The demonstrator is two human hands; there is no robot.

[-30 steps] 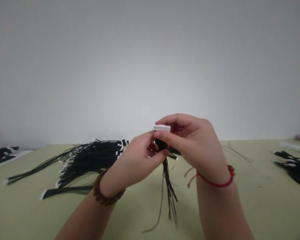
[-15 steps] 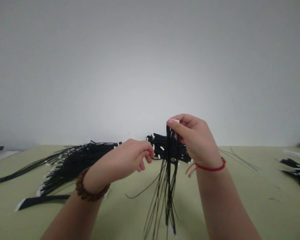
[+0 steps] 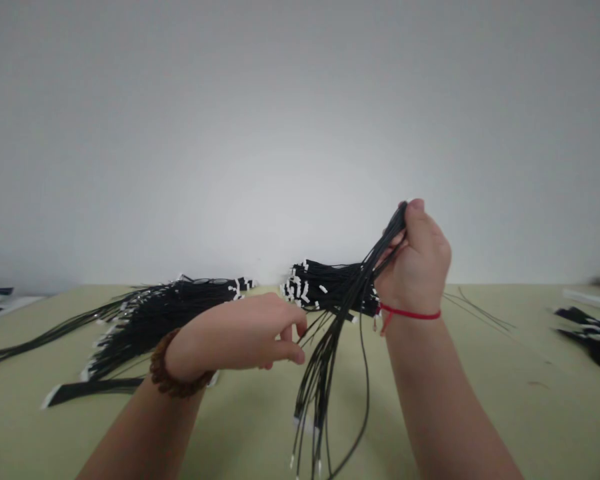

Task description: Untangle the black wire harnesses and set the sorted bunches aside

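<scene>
My right hand (image 3: 417, 257) is raised and closed round one end of a bundle of thin black wires (image 3: 347, 303). The wires hang down and fan out to the lower left, and one loops away to the right. Small pale tips and a white band show near their lower ends. My left hand (image 3: 253, 333) is just left of the hanging wires, its thumb and forefinger bent with a gap between them. The thumb is close to a stray wire; whether it touches is unclear. Behind lies a stack of black wires with white connectors (image 3: 325, 283).
A larger pile of black wires with white ends (image 3: 165, 313) spreads over the left of the pale green table (image 3: 470, 400). A flat black strip of wires (image 3: 95, 390) lies in front of it. More black wire bundles (image 3: 590, 333) sit at the right edge. A grey wall rises behind.
My right hand has moved up and right, now gripping the bundle in its fist, so the wires slant. My left hand has dropped slightly, and its thumb and forefinger have spread.
</scene>
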